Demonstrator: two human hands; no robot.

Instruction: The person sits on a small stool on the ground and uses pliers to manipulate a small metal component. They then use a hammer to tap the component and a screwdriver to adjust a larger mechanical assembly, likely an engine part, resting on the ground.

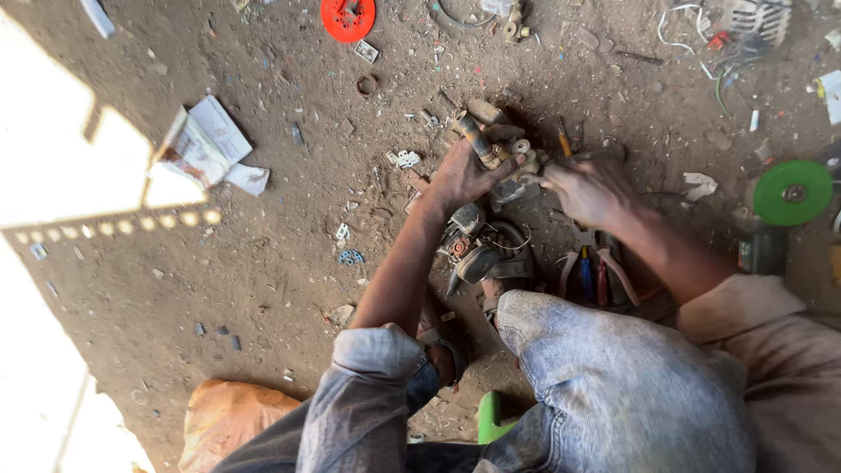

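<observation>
Two bare hands meet over a dirt floor [263, 280] strewn with scraps. Largest in view are the person's knees in faded jeans [613, 385], at the bottom of the frame, with a green stool edge [489, 419] between them. An orange sack [223, 420] lies at lower left, crumpled papers [206, 144] at upper left. A green disc [793, 193] sits at the right edge, a red disc [348, 17] at the top.

Just beyond the knees lies a grey motor part [480, 250] with wires, and beside it, to the right, pliers [591, 271] with red and blue handles.

The left hand [464, 171] is closed around a small metal fitting [482, 144], a brownish stem sticking up past the fingers; it is held just above the ground, beyond the motor part. The right hand [591, 188] is curled, its fingertips touching the pale end of the same fitting; how firmly it pinches cannot be told. A screwdriver [563, 137] with a yellow handle lies just behind the hands.
</observation>
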